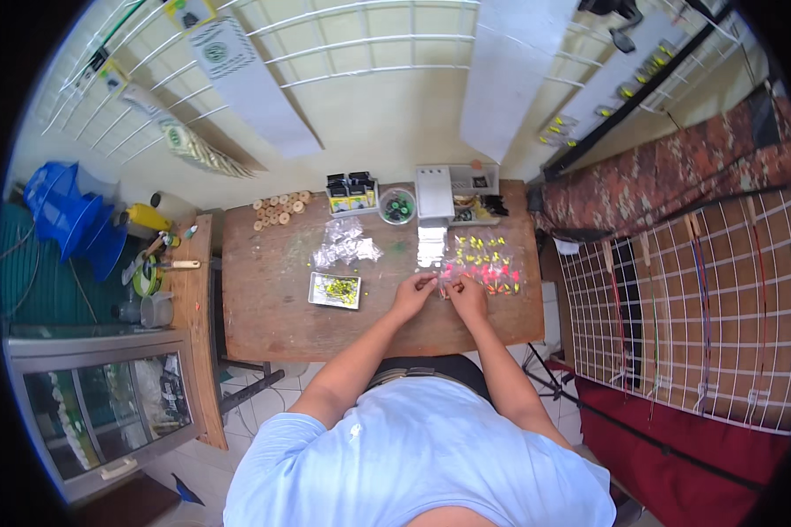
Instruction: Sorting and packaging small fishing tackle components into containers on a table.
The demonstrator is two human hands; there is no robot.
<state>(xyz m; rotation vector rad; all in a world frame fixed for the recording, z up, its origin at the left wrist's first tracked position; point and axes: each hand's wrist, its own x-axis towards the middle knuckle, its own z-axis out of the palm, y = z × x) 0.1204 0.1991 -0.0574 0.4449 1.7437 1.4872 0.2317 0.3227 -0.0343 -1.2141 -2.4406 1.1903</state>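
My left hand (415, 298) and my right hand (468, 298) are close together above the table, thumbs and fingertips drawn in. Whatever lies between the fingertips is too small to make out. Beside and beyond my right hand lie rows of small clear plastic bags, some with yellow pieces (478, 242) and others with pink and orange ones (494, 271). A shiny clear plastic stack (431, 247) rests just past my left hand. Left of that hand, a white open box (312, 290) holds many small yellow-green and dark pieces. Empty-looking clear bags (349, 244) are heaped behind the box.
Along the wooden table's (270, 329) back edge stand round wooden discs (281, 211), a box of black-and-yellow packets (351, 194), a round tub (397, 207) and a grey divided tray (474, 174). A camouflage bag (672, 171) and white wire grid (672, 316) flank the right side.
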